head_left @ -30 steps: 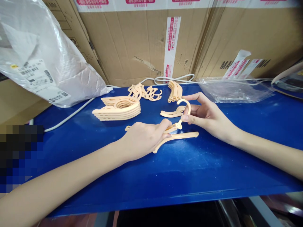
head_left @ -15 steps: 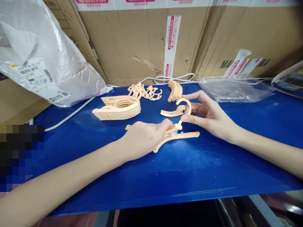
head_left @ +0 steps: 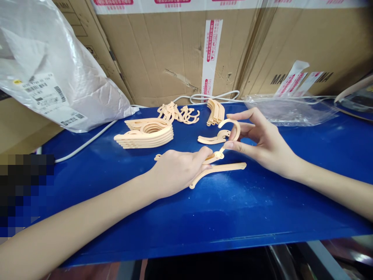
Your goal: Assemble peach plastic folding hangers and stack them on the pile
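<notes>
My left hand (head_left: pixel 175 171) lies curled on a peach plastic hanger body (head_left: pixel 217 170) on the blue table (head_left: pixel 204 210), its thumb and fingers pressing the part's middle. My right hand (head_left: pixel 258 140) pinches a peach curved hook (head_left: pixel 233 130) between thumb and fingers, the hook's lower end meeting the hanger body at the left thumb tip. Just behind the hook lies one loose hanger arm (head_left: pixel 214 138).
A stack of hanger bodies (head_left: pixel 144 134), a heap of hooks (head_left: pixel 177 113) and a bundle of arms (head_left: pixel 215 112) lie further back. A white cable (head_left: pixel 87 142), a white plastic bag (head_left: pixel 49 66), a clear bag (head_left: pixel 288 111) and cardboard boxes (head_left: pixel 180 50) border the table.
My right hand has turned the hook a little to the right and lifted it slightly, fingers spreading wider. My left hand has stayed on the hanger body.
</notes>
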`<state>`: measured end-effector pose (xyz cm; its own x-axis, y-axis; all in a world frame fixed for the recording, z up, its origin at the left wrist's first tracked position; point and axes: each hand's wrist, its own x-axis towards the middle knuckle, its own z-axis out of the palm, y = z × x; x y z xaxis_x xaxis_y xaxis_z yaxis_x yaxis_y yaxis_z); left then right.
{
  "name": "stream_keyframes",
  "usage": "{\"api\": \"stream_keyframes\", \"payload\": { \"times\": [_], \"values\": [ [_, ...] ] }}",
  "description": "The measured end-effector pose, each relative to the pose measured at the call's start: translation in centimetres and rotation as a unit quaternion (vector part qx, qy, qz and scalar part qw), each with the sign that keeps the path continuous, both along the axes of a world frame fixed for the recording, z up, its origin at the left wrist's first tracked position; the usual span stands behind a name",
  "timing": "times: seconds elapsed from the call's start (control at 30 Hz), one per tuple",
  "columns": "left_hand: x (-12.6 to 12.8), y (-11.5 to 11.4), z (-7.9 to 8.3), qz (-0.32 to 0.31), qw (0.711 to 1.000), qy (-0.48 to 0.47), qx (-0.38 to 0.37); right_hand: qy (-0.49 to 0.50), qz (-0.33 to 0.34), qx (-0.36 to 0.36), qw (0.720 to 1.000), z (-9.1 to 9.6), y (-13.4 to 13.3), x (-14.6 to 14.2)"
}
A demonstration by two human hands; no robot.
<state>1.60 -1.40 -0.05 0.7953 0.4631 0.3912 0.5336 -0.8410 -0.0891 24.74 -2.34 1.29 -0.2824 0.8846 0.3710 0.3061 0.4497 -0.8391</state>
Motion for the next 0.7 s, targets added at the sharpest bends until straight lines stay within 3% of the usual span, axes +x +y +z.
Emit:
{"api": "stream_keyframes", "payload": {
  "times": [0.4, 0.6, 0.7],
  "values": [
    [-0.02, 0.02, -0.13, 0.014, 1.0, 0.005, 0.015, -0.028, 0.003, 0.037, 0.999, 0.22, -0.12, 0.34],
    [0.04, -0.02, 0.22, 0.028, 0.999, -0.002, -0.015, -0.001, 0.009, -0.014, 1.0, 0.6, 0.21, 0.42],
    [-0.21, 0.58, 0.55, 0.062, 0.995, -0.037, -0.073, -0.022, 0.054, -0.035, 0.998, 0.18, -0.13, -0.09]
  ]
}}
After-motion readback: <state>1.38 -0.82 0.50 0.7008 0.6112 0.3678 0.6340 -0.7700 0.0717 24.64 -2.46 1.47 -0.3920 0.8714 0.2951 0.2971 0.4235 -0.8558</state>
